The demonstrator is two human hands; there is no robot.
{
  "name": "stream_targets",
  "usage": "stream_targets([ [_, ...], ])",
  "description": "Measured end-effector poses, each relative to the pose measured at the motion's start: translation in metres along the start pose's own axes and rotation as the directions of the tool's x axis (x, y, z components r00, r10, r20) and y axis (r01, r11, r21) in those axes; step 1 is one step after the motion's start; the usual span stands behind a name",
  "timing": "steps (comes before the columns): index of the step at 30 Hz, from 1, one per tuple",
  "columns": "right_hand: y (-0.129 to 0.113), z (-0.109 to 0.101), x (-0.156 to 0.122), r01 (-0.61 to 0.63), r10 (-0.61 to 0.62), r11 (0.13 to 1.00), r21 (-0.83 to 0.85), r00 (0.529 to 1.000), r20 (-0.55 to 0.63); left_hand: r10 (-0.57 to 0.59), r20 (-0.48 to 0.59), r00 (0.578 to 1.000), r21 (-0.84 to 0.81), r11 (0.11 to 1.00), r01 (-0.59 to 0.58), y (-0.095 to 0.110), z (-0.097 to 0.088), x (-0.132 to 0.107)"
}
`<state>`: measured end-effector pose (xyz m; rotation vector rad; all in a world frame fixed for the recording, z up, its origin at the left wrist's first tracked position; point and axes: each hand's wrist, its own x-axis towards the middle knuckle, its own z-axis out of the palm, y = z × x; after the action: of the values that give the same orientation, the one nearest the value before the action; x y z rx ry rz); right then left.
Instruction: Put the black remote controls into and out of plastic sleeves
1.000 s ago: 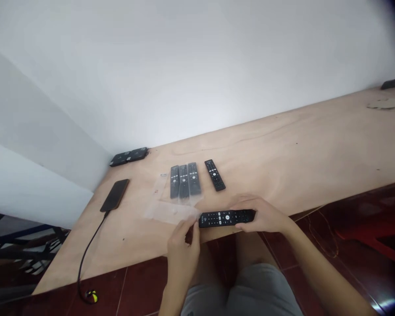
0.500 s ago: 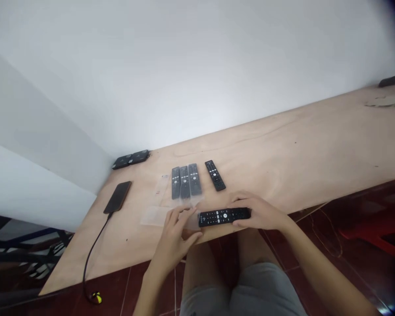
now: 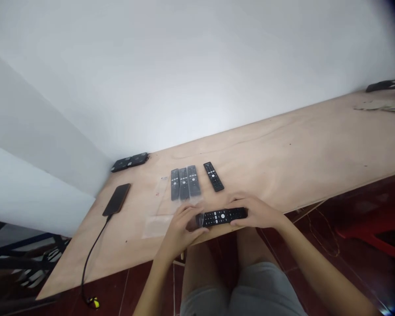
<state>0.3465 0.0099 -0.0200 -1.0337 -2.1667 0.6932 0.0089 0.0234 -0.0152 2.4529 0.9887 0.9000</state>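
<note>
L hand (image 3: 179, 232), R hand (image 3: 258, 213) on TV remote (image 3: 224, 216), end under plastic (image 3: 200, 219).

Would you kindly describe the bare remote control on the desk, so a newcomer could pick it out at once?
On the plywood desk, find the row of three remote controls in clear plastic sleeves. Right of that row lies a black remote control, slanted and unsleeved. Nobody touches it, unlike the other black remote between the left hand and right hand.

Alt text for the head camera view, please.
A right hand grips a black TV remote at a plywood table's edge; the left hand touches clear plastic at its end. Beyond: three bagged remotes, another remote, a phone.
</note>
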Motion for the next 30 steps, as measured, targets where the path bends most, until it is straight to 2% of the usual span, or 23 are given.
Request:
stream_targets([
  [3,-0.001,0.0,0.001,-0.01,0.01,1.0,-0.02,1.0,0.012,0.016,-0.01,1.0,0.027,1.0,-0.016,0.011,0.008,0.008],
  [5,-0.002,0.0,0.001,-0.011,0.011,1.0,-0.017,1.0,0.013,0.003,0.018,1.0,0.035,0.999,-0.003,0.016,0.007,0.011],
  [9,-0.003,-0.002,0.0,0.009,-0.009,1.0,-0.002,1.0,-0.001,-0.083,0.143,0.986,0.035,0.996,0.079,0.017,-0.013,0.007],
  [13,-0.002,0.001,0.006,0.018,-0.018,1.0,0.01,0.999,0.03,-0.112,0.131,0.985,0.053,0.993,0.106,0.012,-0.024,0.001],
  [17,-0.012,0.013,0.024,0.048,-0.049,0.999,0.014,0.995,0.087,-0.074,0.118,0.99,0.094,0.994,0.064,0.013,-0.013,0.005],
  [21,-0.023,0.026,0.039,0.096,-0.101,0.994,0.054,0.989,0.107,-0.095,0.143,0.985,0.091,0.992,0.082,0.019,-0.007,0.01],
  [23,-0.022,0.028,0.038,0.039,-0.042,0.996,0.075,0.998,0.049,-0.112,0.146,0.983,0.089,0.991,0.1,0.021,-0.012,0.008],
  [26,-0.013,0.025,0.024,-0.08,0.093,0.99,0.114,0.988,-0.119,-0.14,0.156,0.978,0.092,0.988,0.127,0.019,-0.023,0.001],
  [28,-0.008,0.023,0.014,-0.093,0.111,0.99,0.108,0.978,-0.178,-0.151,0.155,0.976,0.1,0.986,0.136,0.016,-0.028,-0.003],
  [30,-0.008,0.023,0.008,-0.08,0.098,0.991,0.104,0.979,-0.179,-0.145,0.145,0.979,0.117,0.985,0.128,0.013,-0.027,-0.004],
])
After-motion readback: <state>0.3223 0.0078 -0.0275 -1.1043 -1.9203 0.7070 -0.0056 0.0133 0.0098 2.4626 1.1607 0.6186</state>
